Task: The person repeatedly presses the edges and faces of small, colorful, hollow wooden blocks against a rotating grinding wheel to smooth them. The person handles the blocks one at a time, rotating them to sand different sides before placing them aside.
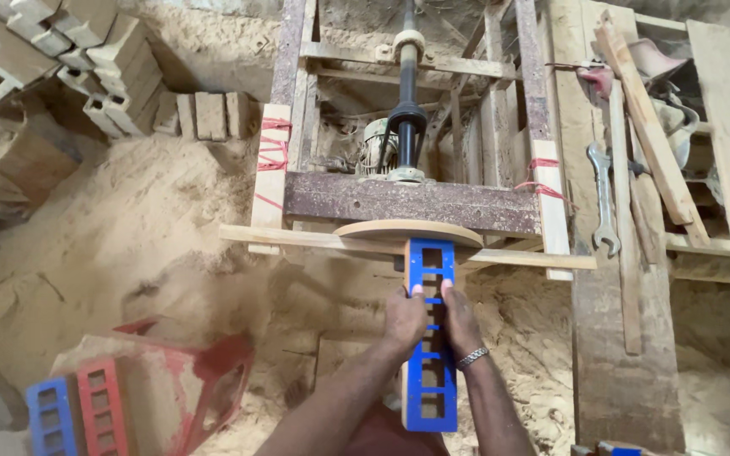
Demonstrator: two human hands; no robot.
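Observation:
A long blue wooden piece (430, 384) with several square cut-outs lies lengthwise in front of me. Its far end presses against the edge of a flat round sanding disc (407, 231). My left hand (405, 319) grips the piece on its left side, fingers on top. My right hand (460, 323), with a metal bracelet on the wrist, holds the right side beside it. A thin wooden slat (297, 239) runs crosswise under the disc. Behind the disc, a motor (375, 149) and a black shaft (407, 93) sit in a worn wooden frame (407, 203).
Sawdust covers the floor. A red stool (204, 380) stands at lower left, with a blue (48, 416) and a red (103, 405) cut-out piece leaning on it. Wooden blocks (103, 59) are stacked at upper left. A wrench (604, 198) and planks (648, 127) lie at right.

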